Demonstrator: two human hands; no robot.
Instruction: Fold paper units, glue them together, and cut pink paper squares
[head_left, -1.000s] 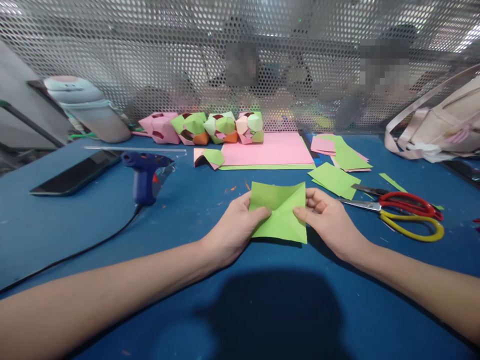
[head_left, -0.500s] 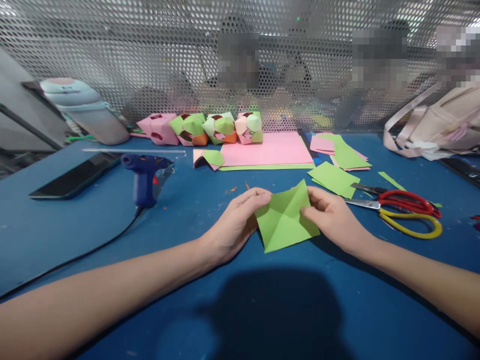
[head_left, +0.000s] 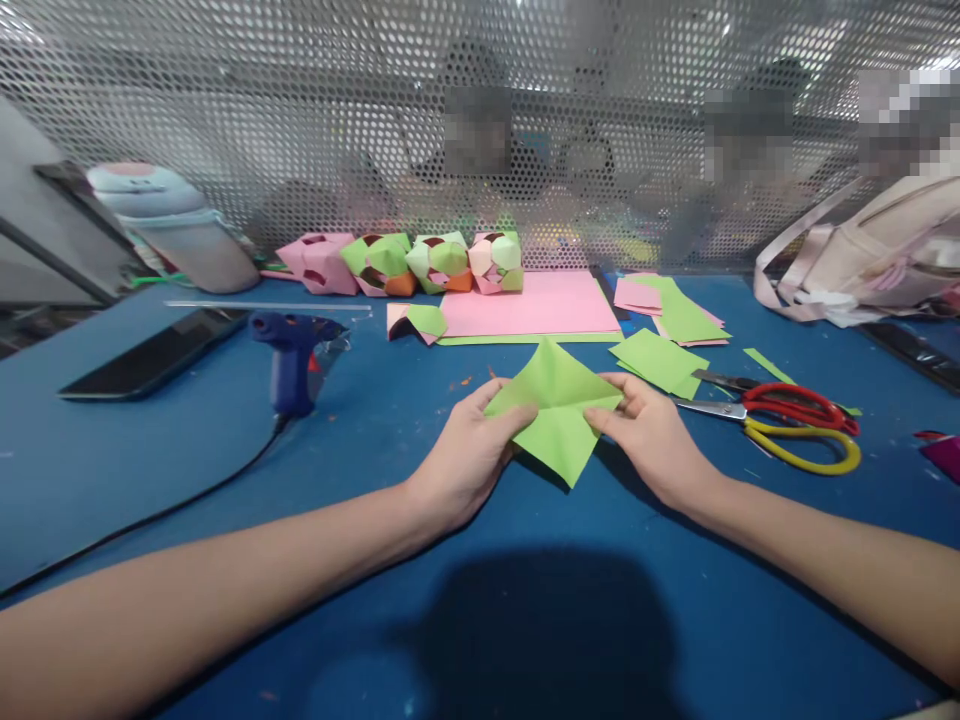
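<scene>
From where I stand, the left hand (head_left: 469, 450) and the right hand (head_left: 660, 440) each pinch one side corner of the green paper square (head_left: 559, 410), thumb over fingers, just above the blue table (head_left: 337, 580). Its crossing creases are made, but it is open; behind, four paper shapes (head_left: 439, 262) stand formed, while loose green sheets (head_left: 656, 360) lie unfolded.

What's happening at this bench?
The left hand and right hand hold a creased green paper square between them, one corner pointing toward the person. Open scissors and more cut paper lie to the right, a blue glue gun to the left. Four folded paper shapes sit in a row behind.
</scene>
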